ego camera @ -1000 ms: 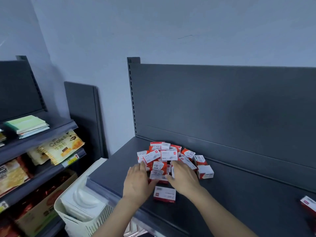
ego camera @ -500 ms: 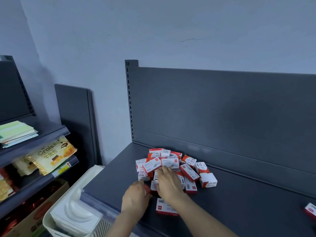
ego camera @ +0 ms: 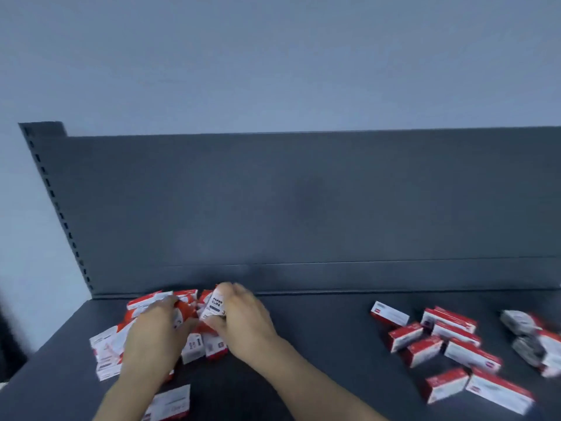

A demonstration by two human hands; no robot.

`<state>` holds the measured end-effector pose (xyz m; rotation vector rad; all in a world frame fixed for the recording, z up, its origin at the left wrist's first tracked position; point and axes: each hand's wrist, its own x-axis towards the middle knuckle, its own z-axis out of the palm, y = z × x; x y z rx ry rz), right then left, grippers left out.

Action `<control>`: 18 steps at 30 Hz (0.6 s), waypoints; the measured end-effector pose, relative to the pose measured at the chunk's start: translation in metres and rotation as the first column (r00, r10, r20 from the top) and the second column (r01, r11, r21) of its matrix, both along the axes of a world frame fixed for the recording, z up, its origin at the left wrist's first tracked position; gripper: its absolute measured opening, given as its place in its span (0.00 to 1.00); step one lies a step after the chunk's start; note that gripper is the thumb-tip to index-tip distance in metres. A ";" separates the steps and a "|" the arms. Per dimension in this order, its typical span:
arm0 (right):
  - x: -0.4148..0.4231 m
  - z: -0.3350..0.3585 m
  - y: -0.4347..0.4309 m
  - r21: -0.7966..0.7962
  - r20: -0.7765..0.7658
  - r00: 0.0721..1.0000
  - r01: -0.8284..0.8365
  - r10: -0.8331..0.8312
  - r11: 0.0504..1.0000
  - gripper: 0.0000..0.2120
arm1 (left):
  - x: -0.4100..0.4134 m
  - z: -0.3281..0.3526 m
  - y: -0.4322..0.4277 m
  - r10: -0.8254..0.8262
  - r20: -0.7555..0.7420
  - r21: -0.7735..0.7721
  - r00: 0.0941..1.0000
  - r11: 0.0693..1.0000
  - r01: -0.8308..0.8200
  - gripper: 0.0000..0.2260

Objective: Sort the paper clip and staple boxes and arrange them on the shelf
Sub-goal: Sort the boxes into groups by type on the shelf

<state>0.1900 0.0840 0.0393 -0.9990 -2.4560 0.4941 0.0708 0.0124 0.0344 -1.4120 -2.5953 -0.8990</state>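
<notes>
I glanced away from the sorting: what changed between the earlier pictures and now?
The right hand, earlier flat on the pile, now pinches a paper clip box above it. The left hand moved further onto the pile; its grip is blurred. The view swung right, revealing more boxes. The pile stays at the left end of the shelf.

The dark shelf (ego camera: 318, 344) carries a loose pile (ego camera: 109, 350) of red-white boxes at 8 o'clock, one single box (ego camera: 171, 401) at 7 o'clock near the front edge, and a spread group (ego camera: 455, 341) at 4 o'clock.
</notes>
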 end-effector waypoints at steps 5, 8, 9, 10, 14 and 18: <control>0.115 0.017 0.043 -0.021 -0.073 0.976 0.202 -0.203 0.979 0.20 | 0.108 0.017 0.072 -0.200 -0.029 0.062 0.979 0.978 0.201 0.13; 0.191 0.020 0.071 -0.032 -0.078 0.949 0.303 -0.305 0.952 0.20 | 0.183 0.021 0.108 -0.292 -0.020 0.099 0.956 0.951 0.292 0.13; 0.218 0.020 0.080 -0.031 -0.077 0.942 0.326 -0.327 0.945 0.20 | 0.207 0.021 0.119 -0.320 -0.018 0.119 0.947 0.940 0.320 0.13; 0.244 0.020 0.088 -0.026 -0.075 0.936 0.343 -0.344 0.939 0.20 | 0.231 0.021 0.130 -0.347 -0.017 0.136 0.938 0.928 0.346 0.13; 0.345 0.018 0.118 -0.007 -0.033 0.914 0.404 -0.404 0.915 0.20 | 0.327 0.017 0.169 -0.423 -0.020 0.149 0.906 0.895 0.421 0.10; 0.430 0.015 0.148 0.015 0.025 0.887 0.461 -0.462 0.887 0.21 | 0.408 0.007 0.205 -0.479 0.026 0.108 0.877 0.874 0.474 0.14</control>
